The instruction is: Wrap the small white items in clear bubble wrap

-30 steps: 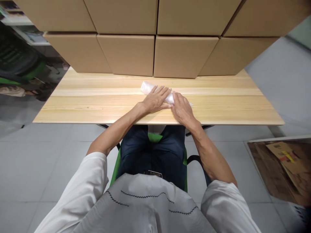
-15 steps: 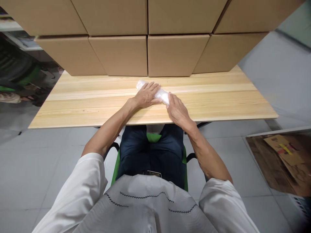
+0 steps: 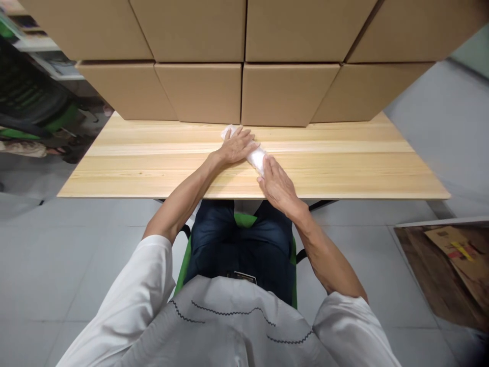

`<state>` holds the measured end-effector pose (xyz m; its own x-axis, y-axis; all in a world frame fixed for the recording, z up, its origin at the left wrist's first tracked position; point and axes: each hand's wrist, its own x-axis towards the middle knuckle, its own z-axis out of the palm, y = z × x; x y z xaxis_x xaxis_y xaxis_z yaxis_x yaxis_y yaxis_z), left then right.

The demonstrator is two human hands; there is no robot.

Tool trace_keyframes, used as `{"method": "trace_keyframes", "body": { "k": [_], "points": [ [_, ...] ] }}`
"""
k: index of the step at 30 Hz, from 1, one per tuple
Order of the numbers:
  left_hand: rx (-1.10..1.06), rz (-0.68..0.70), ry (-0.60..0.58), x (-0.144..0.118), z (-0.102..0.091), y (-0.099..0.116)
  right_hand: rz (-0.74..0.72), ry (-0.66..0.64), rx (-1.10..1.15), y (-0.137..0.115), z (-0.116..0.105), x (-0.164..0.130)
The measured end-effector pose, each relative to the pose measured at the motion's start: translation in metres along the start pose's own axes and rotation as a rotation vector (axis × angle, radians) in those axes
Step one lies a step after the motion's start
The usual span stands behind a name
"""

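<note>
Item: white plastic-wrapped roll (image 3: 255, 157), laid flat on the wooden bench (image 3: 344, 168), near its middle and angled from far left to near right; only its far tip and a stretch between the two hands are seen, the rest being covered

Left hand (image 3: 237, 146): laid palm down over the far part of the roll, fingers (image 3: 244, 135) spread and flat; the grip is apart and pressed on the wrap rather than closed round it

Right hand (image 3: 278, 184): set at the near end of the roll, fingertips touching the wrap, palm resting on the bench; whether its grip is clamped on the roll cannot be told, the fingers being only loosely curved over the end

Behind: cardboard boxes (image 3: 202, 92) stacked in two rows along the far edge of the bench, the roll's far tip lying just short of them

Below: a green chair (image 3: 244, 220) seen between the person's knees under the near edge of the bench; a flattened brown carton (image 3: 458, 255) on the grey floor at the right, well apart from the bench
</note>
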<state>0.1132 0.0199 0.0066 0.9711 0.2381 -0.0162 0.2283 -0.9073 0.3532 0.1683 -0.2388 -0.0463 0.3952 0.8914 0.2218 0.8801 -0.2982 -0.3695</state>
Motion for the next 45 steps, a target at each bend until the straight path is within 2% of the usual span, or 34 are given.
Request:
{"method": "trace_keyframes", "body": {
  "k": [7, 12, 17, 26, 40, 45],
  "points": [
    [0.014, -0.015, 0.039, -0.001, 0.000, 0.010, -0.017, -0.012, -0.014, -0.010, 0.008, -0.009],
    [0.021, -0.052, 0.037, 0.003, 0.002, 0.008, -0.007, -0.021, -0.064, -0.019, 0.002, -0.019],
    [0.022, -0.028, 0.016, 0.004, -0.001, 0.006, 0.007, -0.037, -0.091, -0.023, -0.006, -0.027],
    [-0.017, 0.040, 0.023, 0.010, -0.001, -0.012, -0.013, -0.037, -0.067, -0.026, -0.005, -0.036],
    [-0.025, 0.097, 0.038, 0.020, 0.001, -0.038, -0.038, -0.047, -0.091, -0.052, -0.002, -0.038],
    [-0.036, 0.090, 0.051, 0.018, 0.001, -0.037, -0.117, -0.061, -0.013, -0.040, -0.018, -0.054]
  ]
}}
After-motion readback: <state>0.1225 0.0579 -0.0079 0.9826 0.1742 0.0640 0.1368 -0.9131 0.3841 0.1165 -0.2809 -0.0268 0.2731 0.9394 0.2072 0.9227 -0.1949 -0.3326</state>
